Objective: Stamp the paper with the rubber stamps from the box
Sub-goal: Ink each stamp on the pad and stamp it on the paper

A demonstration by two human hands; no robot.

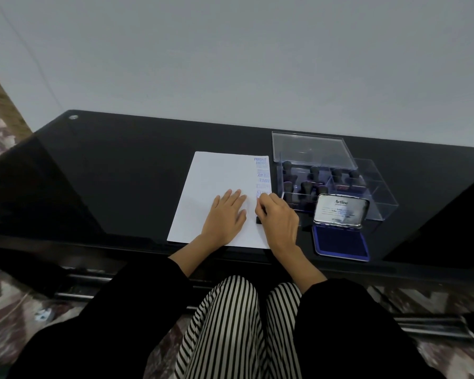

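A white sheet of paper (211, 184) lies on the black glass table (115, 173), with a column of blue stamp prints (262, 175) down its right edge. My left hand (226, 216) rests flat on the paper, fingers spread. My right hand (278, 218) is closed over a black rubber stamp (258, 220), pressing it onto the paper's right edge below the prints; only the stamp's base shows. To the right stands a clear plastic box (337, 181) with several black-handled stamps (308, 186) inside, its lid raised.
An open Artline ink pad (340, 242) with a blue pad and a raised metal lid (340, 210) sits at the table's near edge, right of the paper. A grey wall rises behind the table. My striped-trousered knees are below the table edge.
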